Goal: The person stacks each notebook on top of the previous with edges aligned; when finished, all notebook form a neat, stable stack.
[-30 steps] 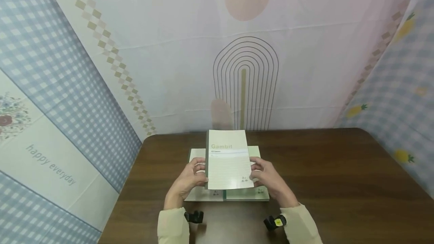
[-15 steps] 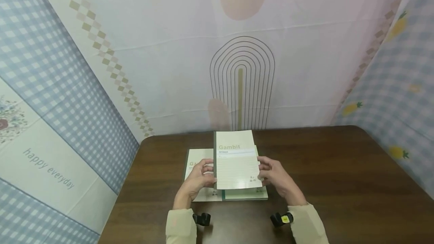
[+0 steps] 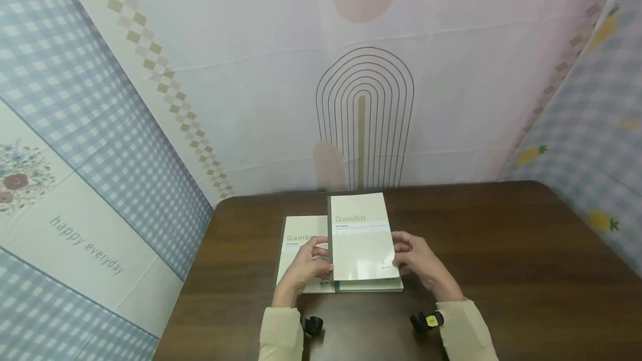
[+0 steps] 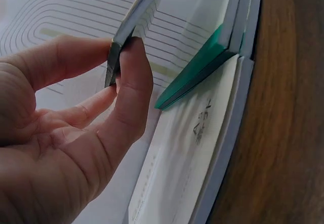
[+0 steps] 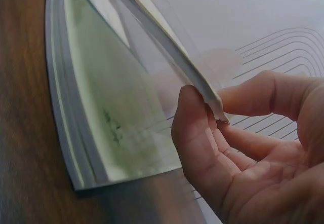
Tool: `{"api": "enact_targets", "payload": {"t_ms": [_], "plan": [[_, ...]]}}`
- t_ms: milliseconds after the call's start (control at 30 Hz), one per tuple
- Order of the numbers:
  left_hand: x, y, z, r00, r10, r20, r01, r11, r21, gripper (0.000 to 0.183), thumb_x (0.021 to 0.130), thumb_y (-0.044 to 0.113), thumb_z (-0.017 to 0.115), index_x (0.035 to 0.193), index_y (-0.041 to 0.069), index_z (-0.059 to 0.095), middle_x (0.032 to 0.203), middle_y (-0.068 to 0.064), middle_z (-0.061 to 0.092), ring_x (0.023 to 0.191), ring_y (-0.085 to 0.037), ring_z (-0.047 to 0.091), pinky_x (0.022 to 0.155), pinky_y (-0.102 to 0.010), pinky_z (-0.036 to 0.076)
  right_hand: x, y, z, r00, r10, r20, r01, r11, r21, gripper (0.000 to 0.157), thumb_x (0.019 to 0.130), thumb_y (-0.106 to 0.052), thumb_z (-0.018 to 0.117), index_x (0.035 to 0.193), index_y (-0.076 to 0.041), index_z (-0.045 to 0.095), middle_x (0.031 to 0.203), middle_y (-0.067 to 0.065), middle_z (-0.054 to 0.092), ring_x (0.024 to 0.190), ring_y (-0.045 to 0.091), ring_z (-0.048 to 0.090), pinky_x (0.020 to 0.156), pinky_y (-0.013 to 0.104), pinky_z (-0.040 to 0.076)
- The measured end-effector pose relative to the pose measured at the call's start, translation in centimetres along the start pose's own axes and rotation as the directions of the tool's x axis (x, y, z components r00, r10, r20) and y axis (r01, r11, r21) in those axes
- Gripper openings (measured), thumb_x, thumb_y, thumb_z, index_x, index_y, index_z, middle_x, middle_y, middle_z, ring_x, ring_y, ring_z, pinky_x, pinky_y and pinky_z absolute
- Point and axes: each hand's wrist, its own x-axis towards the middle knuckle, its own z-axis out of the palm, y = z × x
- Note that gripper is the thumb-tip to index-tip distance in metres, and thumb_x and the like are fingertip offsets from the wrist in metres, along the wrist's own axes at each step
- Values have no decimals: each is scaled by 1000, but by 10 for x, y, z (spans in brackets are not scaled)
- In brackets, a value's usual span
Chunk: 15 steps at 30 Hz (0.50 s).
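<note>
A person's left hand [image 3: 302, 267] and right hand [image 3: 421, 262] pinch opposite side edges of a cream Gambit notebook [image 3: 361, 244], thumbs and curled fingertips closed on it. It is raised above a green-spined notebook stack [image 5: 114, 117], which lies beside another cream notebook [image 3: 298, 228] on a dark wooden table [image 3: 481, 249].

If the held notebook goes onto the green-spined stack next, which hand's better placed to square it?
Likely right. The right hand pinches the held notebook mostly over the table, beside the green-spined stack; the left hand sits above the neighbouring notebook.
</note>
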Motion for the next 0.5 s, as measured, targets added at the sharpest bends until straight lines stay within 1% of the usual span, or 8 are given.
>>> {"api": "enact_targets", "payload": {"t_ms": [133,333,500], "plan": [[0,-1,4,1000,-17,-13,17,1000,14,70,79,-12,65,144,-8,41,106,-19,56,73,-19,64,62,-33,57,-1,4,-1,1000,25,-11,-26,1000,-13,67,78,11,58,143,11,43,94,15,66,78,26,61,62,39,56],[1,-3,9,999,-38,-10,38,998,50,68,78,-13,66,142,-6,43,105,-17,55,73,-20,61,59,-30,56,-3,8,-1,997,73,-33,-75,996,-48,68,78,12,59,144,11,42,97,17,66,82,26,61,63,40,57],[0,-5,15,999,-33,-5,34,996,86,67,77,-15,65,141,-8,43,99,-17,56,65,-18,57,54,-28,53,-5,12,-3,997,78,-26,-80,994,-76,69,77,12,60,143,14,40,98,17,66,82,26,62,64,39,57]]}}
